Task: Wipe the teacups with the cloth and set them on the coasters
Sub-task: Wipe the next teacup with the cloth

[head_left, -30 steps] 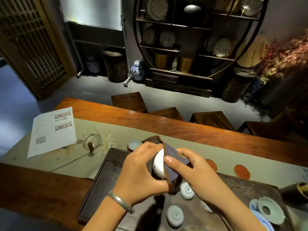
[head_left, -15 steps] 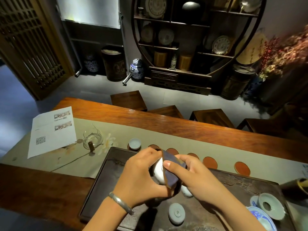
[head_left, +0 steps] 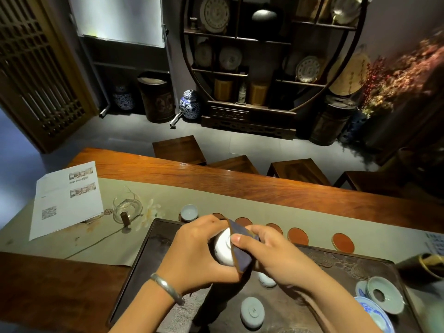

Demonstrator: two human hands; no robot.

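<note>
Left hand [head_left: 197,255] grips white teacup [head_left: 222,248], frame centre; right hand [head_left: 271,255] pinches cloth [head_left: 242,251] against it. Wiping step. Next likely: seat cup on a free coaster [head_left: 298,236].

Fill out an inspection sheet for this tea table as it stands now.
Surface: wooden table with beige runner; dark tea tray.
Job's things: white teacup and dark cloth in hand; one cup on a coaster; empty coasters.
Clutter: printed sheet, glass pitcher, upturned cups.
Hands: left hand grips teacup; right hand pinches cloth.
Cables: nothing seen.
Surroundings: stools, round display shelf.
</note>
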